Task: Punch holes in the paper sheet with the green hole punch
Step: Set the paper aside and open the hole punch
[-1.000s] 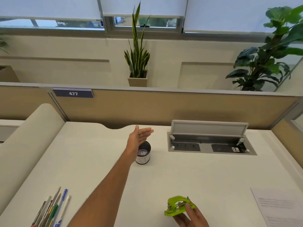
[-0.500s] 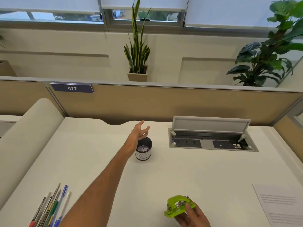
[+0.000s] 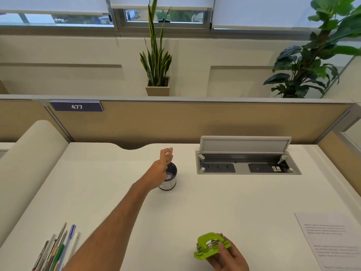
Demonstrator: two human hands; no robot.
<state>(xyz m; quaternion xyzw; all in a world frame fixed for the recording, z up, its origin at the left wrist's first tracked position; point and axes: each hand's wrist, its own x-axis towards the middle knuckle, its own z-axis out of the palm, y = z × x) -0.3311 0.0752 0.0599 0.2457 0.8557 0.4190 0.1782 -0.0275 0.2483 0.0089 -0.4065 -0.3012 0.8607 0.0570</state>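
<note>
The green hole punch (image 3: pixel 210 246) is near the desk's front edge, tilted up off the surface. My right hand (image 3: pixel 227 259) grips it from the right, fingers curled round its base. The paper sheet (image 3: pixel 332 237), white with printed lines, lies flat at the front right, apart from the punch. My left hand (image 3: pixel 163 166) is stretched far forward, hovering just above a small dark cup (image 3: pixel 170 180) at mid-desk, fingers loosely spread and holding nothing.
A bundle of pens and pencils (image 3: pixel 56 249) lies at the front left. An open power socket box (image 3: pixel 246 163) with a raised lid sits at the back right. A tan partition (image 3: pixel 175 122) closes the desk's far side.
My left hand has dropped from a flat raised palm to hover just over the cup, fingers relaxing. The right hand still holds the punch in the same place.
</note>
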